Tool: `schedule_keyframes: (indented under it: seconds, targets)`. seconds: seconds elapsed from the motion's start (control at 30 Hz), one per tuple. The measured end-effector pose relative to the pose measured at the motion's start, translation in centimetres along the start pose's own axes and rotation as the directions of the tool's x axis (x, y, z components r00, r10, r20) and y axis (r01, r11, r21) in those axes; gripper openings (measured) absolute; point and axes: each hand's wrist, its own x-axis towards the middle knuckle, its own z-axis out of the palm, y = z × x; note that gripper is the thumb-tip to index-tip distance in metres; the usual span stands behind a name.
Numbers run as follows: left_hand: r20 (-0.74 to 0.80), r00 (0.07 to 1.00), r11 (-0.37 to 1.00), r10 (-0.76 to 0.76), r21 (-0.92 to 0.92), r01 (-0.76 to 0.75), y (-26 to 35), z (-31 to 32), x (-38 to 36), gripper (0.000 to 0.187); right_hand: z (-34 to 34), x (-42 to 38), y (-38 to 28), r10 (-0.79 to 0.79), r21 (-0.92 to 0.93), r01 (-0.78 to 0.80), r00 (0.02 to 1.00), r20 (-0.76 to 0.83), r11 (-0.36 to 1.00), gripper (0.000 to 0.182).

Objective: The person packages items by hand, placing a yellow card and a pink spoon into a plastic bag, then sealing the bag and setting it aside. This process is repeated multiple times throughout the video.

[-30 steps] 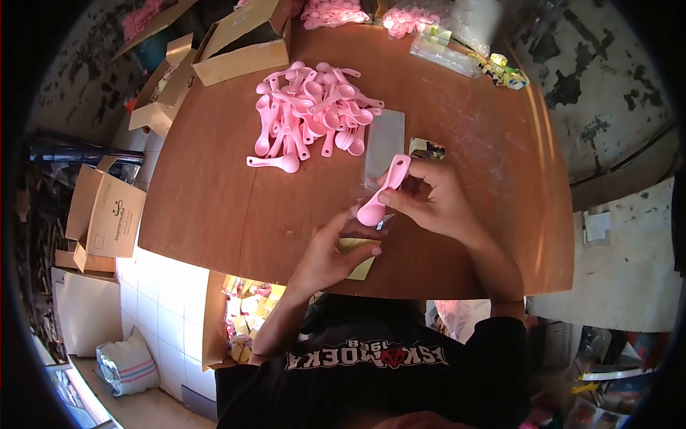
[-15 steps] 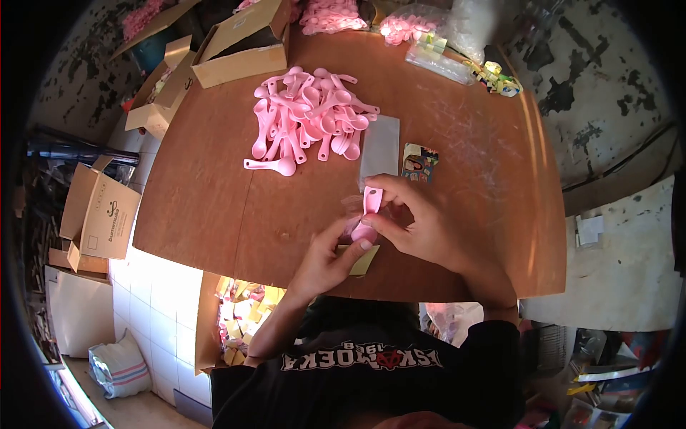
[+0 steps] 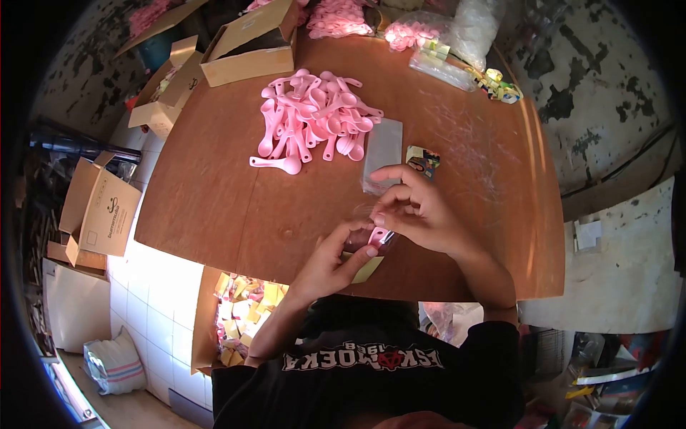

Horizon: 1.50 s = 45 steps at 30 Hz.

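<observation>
My left hand (image 3: 332,259) is closed around a pink scoop (image 3: 379,235), whose handle end with a hole shows; its bowl is hidden. Clear plastic, seemingly a small bag (image 3: 366,211), surrounds the scoop. Just above, my right hand (image 3: 420,212) pinches the edge of that plastic between thumb and fingers, its index finger raised. Under the hands a yellow card (image 3: 367,270) lies near the table's front edge. Beyond them is a stack of clear flat bags (image 3: 384,151), next to a small printed card (image 3: 423,160). Many more pink scoops (image 3: 312,118) form a pile further back.
A cardboard box (image 3: 250,46) stands on the wooden table (image 3: 200,193) at the back left. Plastic packs (image 3: 443,70) and bags of pink pieces (image 3: 339,18) line the back edge. An open box of yellow-carded packs (image 3: 246,311) sits below the front edge.
The pink scoop has gone down into the clear plastic in my left hand. My right hand has let go of its handle and now pinches the plastic's edge.
</observation>
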Motion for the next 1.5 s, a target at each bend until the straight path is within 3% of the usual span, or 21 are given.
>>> schedule_keyframes:
  seconds: [0.07,0.13,0.17,0.2,0.23,0.27,0.3,0.37,0.53,0.6,0.7,0.77,0.8,0.87,1.03,1.1,1.17,1.2,1.37,1.47,1.5]
  targets:
    - [-0.016,0.997,0.996,0.080,-0.036,-0.081,0.4,0.2,0.0,0.050,-0.4,-0.4,-1.0,0.037,-0.016,-0.037,0.998,0.047,0.999,0.049]
    - [-0.056,0.972,0.973,0.230,-0.012,-0.231,0.5,0.5,-0.1,0.069,-0.5,-1.0,-3.2,-0.160,-0.187,0.153,0.987,-0.022,0.970,0.046]
    - [-0.062,0.973,0.975,0.220,-0.016,-0.222,0.8,0.3,-0.1,0.069,-0.7,-1.3,-4.1,-0.150,-0.182,0.144,0.989,-0.018,0.973,0.046]
    - [-0.069,0.957,0.951,0.283,0.153,-0.270,1.1,-0.2,-0.2,0.076,-0.9,-1.4,-4.8,-0.456,-0.373,0.390,0.884,-0.103,0.842,0.044]
    - [-0.064,0.936,0.896,0.347,0.319,-0.310,1.3,-0.5,-0.1,0.082,-1.1,-1.2,-5.1,-0.723,-0.564,0.554,0.681,-0.114,0.612,0.042]
    - [-0.104,0.921,0.891,0.377,0.313,-0.329,1.3,-0.6,0.1,0.080,-1.1,-0.4,-5.0,-0.773,-0.691,0.527,0.630,-0.074,0.496,0.039]
    - [-0.107,0.923,0.894,0.370,0.312,-0.322,1.4,-0.6,0.3,0.080,-1.0,-0.2,-4.7,-0.769,-0.687,0.525,0.635,-0.076,0.502,0.039]
    - [-0.162,0.936,0.919,0.313,0.298,-0.256,2.5,-0.5,0.8,0.071,-0.6,0.1,-3.9,-0.400,-0.554,0.297,0.914,-0.071,0.778,0.036]
    - [-0.204,0.876,0.858,0.438,0.386,-0.339,3.3,0.4,1.5,0.053,1.1,-1.1,-2.8,-0.319,-0.431,0.266,0.946,-0.054,0.862,0.041]
    - [-0.235,0.955,0.936,0.183,-0.255,-0.243,3.3,1.0,1.2,0.032,1.4,-1.5,-2.2,-0.292,-0.388,0.251,0.955,-0.049,0.887,0.041]
    - [-0.243,0.950,0.936,0.196,-0.241,-0.255,2.7,0.9,0.8,0.019,2.3,-2.4,-2.3,-0.216,-0.280,0.183,0.972,-0.090,0.942,0.035]
    - [-0.248,0.958,0.963,0.146,-0.187,-0.195,3.5,0.8,0.0,0.017,2.6,-2.6,-3.1,-0.419,-0.582,0.335,0.908,-0.010,0.741,0.026]
    - [-0.248,0.961,0.968,0.119,-0.188,-0.168,4.0,0.8,-0.2,0.017,2.7,-2.7,-3.2,-0.418,-0.584,0.333,0.908,-0.013,0.740,0.026]
    - [-0.245,0.965,0.971,0.090,-0.194,-0.140,4.6,0.8,-0.6,0.017,3.1,-2.9,-3.3,-0.579,-0.751,0.438,0.810,0.092,0.494,0.020]
    - [-0.167,0.966,0.976,0.198,0.129,-0.178,4.6,0.0,-1.0,0.021,3.3,-3.1,-4.0,-0.643,-0.838,0.464,0.741,0.191,0.286,0.024]
    - [-0.163,0.966,0.977,0.201,0.112,-0.184,5.4,0.3,-1.0,0.024,3.4,-3.3,-4.1,-0.646,-0.865,0.457,0.728,0.229,0.209,0.027]
    - [-0.156,0.964,0.974,0.215,0.101,-0.201,6.6,0.6,-0.7,0.027,3.1,-3.4,-4.2,-0.652,-0.913,0.402,0.675,0.346,-0.069,0.027]
    - [-0.118,0.965,0.955,0.233,0.215,-0.205,7.1,0.8,-0.6,0.029,2.9,-3.1,-3.5,-0.673,-0.912,0.374,0.633,0.383,-0.167,0.024]
    - [0.093,0.970,0.837,0.223,0.491,-0.240,6.9,0.8,0.6,0.037,1.7,-3.5,-2.6,-0.676,-0.926,0.341,0.645,0.356,-0.161,0.017]
    - [0.059,0.970,0.840,0.237,0.488,-0.235,6.0,1.3,0.5,0.031,0.5,-3.5,-2.4,-0.641,-0.833,0.398,0.765,0.069,0.385,0.015]
    - [0.074,0.968,0.837,0.240,0.490,-0.245,6.0,1.4,0.7,0.031,-0.1,-3.5,-2.7,-0.646,-0.838,0.389,0.761,0.058,0.383,0.015]
